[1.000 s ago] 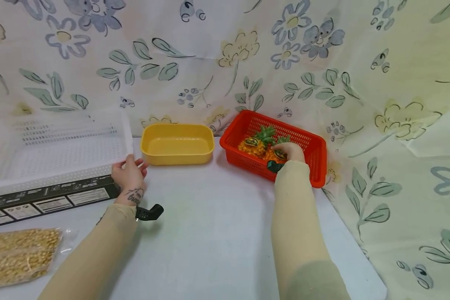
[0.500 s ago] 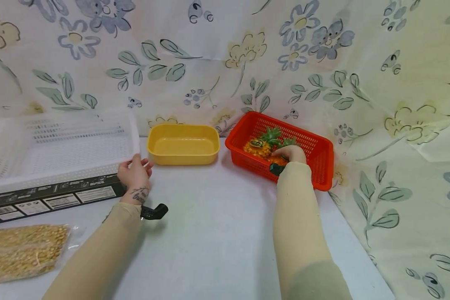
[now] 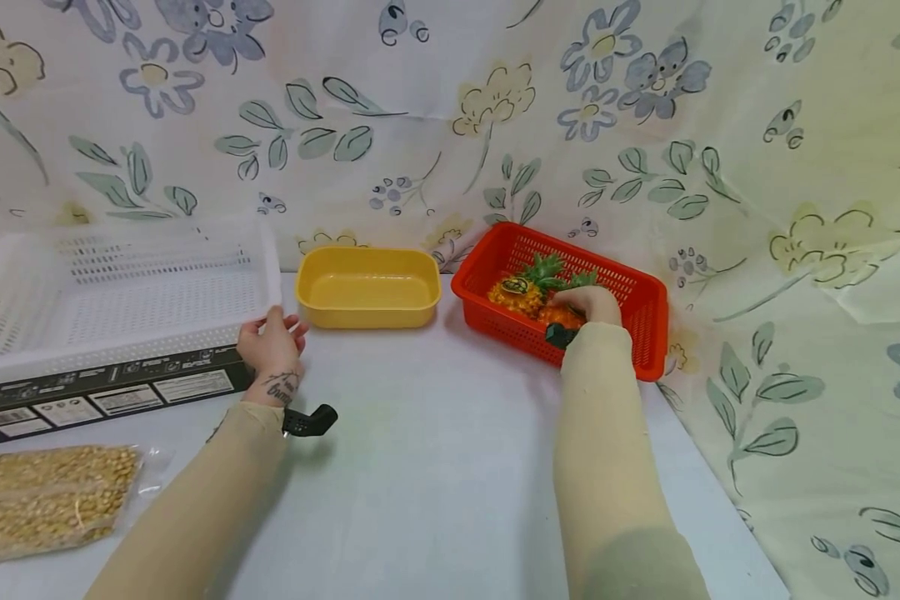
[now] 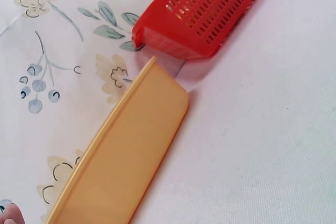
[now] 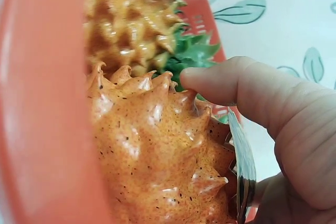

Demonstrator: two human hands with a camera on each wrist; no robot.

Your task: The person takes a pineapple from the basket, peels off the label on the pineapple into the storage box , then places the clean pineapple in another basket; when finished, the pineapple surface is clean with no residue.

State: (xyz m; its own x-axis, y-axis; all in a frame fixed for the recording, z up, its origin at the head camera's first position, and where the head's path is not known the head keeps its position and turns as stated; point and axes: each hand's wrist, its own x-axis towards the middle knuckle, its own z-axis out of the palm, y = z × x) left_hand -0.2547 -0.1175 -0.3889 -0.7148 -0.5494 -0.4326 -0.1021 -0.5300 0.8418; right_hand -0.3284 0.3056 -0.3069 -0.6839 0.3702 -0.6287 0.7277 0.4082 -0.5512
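My right hand (image 3: pixel 596 304) reaches into the red basket (image 3: pixel 648 333) and grips a spiky orange toy pineapple (image 5: pixel 152 150). Its thumb lies along the fruit's upper side in the right wrist view; a shiny label (image 5: pixel 242 166) stands between hand and fruit. A second pineapple (image 3: pixel 516 296) with green leaves lies beside it. At the front right corner of the white perforated basket (image 3: pixel 165 296), my left hand (image 3: pixel 272 350) pinches the rim between thumb and forefinger, other fingers loosely bent. Only one of its fingertips (image 4: pixel 11 216) shows in the left wrist view.
Between both baskets stands a yellow tub (image 3: pixel 367 318). A black printed box (image 3: pixel 120 396) lies under the white basket's front. A clear bag of yellow kernels (image 3: pixel 52 504) is on the white table (image 3: pixel 420 467) at left. Floral cloth (image 3: pixel 435 125) hangs behind.
The view has swung slightly left, so everything sits a little further right. My right hand has shifted over the nearer pineapple, whose label no longer shows from above. My left hand stays at the basket corner.
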